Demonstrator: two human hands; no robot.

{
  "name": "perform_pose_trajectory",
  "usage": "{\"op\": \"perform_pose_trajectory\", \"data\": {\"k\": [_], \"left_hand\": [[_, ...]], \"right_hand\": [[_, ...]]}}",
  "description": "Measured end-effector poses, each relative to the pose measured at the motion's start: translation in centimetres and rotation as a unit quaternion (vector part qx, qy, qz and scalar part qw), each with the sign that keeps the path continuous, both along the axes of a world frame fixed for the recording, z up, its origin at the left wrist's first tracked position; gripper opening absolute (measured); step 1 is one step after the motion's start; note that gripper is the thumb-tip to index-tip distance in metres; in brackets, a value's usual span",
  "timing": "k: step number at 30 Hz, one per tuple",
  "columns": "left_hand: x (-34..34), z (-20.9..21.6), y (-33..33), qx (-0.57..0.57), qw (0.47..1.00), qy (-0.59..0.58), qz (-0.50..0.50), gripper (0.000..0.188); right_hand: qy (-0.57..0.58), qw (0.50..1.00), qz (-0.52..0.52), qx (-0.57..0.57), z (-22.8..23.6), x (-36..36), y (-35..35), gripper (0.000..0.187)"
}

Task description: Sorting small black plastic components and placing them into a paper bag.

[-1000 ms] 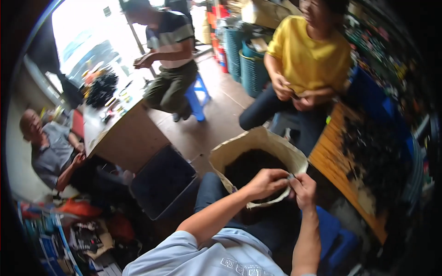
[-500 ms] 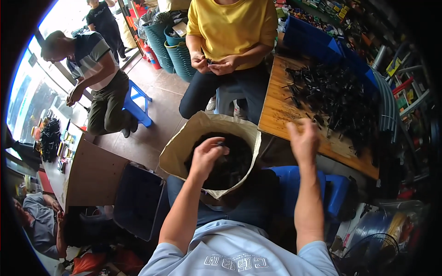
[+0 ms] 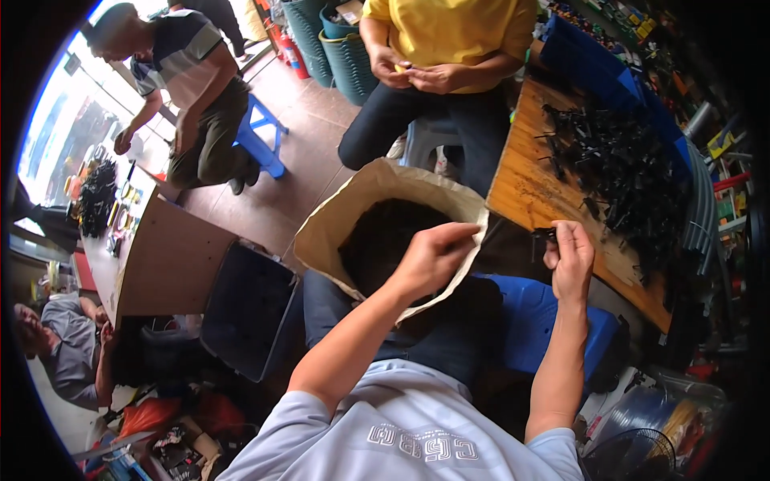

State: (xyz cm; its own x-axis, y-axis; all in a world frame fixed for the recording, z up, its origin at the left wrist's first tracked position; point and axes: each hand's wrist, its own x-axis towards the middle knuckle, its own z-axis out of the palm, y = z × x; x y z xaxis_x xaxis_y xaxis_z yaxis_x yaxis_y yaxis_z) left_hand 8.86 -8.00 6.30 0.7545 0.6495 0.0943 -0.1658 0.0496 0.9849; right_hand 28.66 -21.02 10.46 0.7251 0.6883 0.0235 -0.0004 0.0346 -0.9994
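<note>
A large cream-coloured sack [image 3: 325,232] stands open between my knees, its inside dark with what looks like black contents. Over its right part is my left hand [image 3: 437,258], fingers pressed together and pointing right; whatever they hold, if anything, cannot be made out. My right hand [image 3: 571,263], beside the near edge of the wooden table [image 3: 521,176], pinches a small black plastic part [image 3: 545,234] between thumb and fingers. A big heap of similar black parts [image 3: 618,168] covers much of that table.
Across from me a person in a yellow top [image 3: 449,36] holds something small. Blue bins [image 3: 589,64] line the table's far side. A blue stool [image 3: 521,313] is at my right, a dark bin [image 3: 249,313] at my left. Another person [image 3: 192,72] works at a left-hand table [image 3: 132,232].
My left hand has moved right, toward the sack's right rim. My right hand, formerly nearer the heap with fingers apart, now pinches a black part. The view has shifted somewhat.
</note>
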Motion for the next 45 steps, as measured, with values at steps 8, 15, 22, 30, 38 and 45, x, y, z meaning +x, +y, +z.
{"op": "perform_pose_trajectory", "data": {"k": [8,15,22,30,38,45], "left_hand": [[-0.1,2.7,-1.4,0.321,0.945,0.001,0.056,0.021],[-1.0,2.4,-1.3,0.249,0.966,-0.006,0.068,0.015],[-1.1,2.3,-1.6,0.18,0.98,-0.019,0.084,0.013],[-0.9,0.7,-2.1,0.343,0.926,0.016,0.157,0.01],[-2.9,0.8,-0.6,-0.149,0.987,0.034,-0.046,0.022],[-3.5,1.1,-0.5,0.091,0.982,0.162,0.014,0.021]], "right_hand": [[0.088,0.99,0.101,-0.031,0.3,-6.8,2.6,0.016],[-0.018,0.986,0.158,0.052,-1.3,-7.7,2.1,0.016],[-0.054,0.975,0.205,0.067,-0.6,-7.6,2.3,0.017],[-0.02,0.972,0.23,0.05,-2.5,-6.8,2.6,0.017],[0.044,0.965,0.257,-0.015,-2.7,-7.0,2.3,0.012],[0.052,0.946,0.312,-0.065,-1.9,-7.4,3.3,0.008]]}}
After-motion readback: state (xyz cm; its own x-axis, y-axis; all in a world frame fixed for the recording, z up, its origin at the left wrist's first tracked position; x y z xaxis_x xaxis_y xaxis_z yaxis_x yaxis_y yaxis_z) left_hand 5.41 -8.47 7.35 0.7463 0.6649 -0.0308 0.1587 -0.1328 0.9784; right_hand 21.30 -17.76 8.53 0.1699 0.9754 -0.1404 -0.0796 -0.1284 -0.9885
